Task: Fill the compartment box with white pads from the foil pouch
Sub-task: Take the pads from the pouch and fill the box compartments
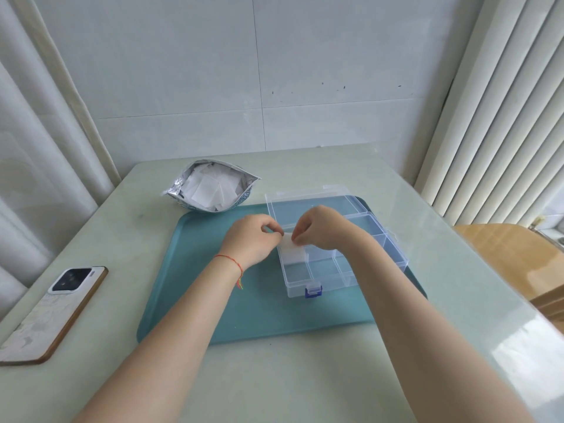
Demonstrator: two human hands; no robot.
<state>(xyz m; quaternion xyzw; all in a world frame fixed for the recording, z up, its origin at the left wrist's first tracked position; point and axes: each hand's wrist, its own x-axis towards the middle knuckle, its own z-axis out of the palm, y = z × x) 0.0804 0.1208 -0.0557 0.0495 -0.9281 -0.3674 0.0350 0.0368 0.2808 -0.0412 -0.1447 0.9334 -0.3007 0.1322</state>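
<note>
both hands, left (254, 239) and right (320, 228), pinch one pad (293, 247) over the box's (345, 270) near-left compartment. thin pads may cling together or snag the divider; pouch (210, 187) sits beyond the tray (198, 285).

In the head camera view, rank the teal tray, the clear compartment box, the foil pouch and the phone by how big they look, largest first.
1. teal tray, clearly largest.
2. clear compartment box, with its lid open.
3 and 4. foil pouch and phone look alike; the phone lies nearer the camera, so their order is unsure.
</note>
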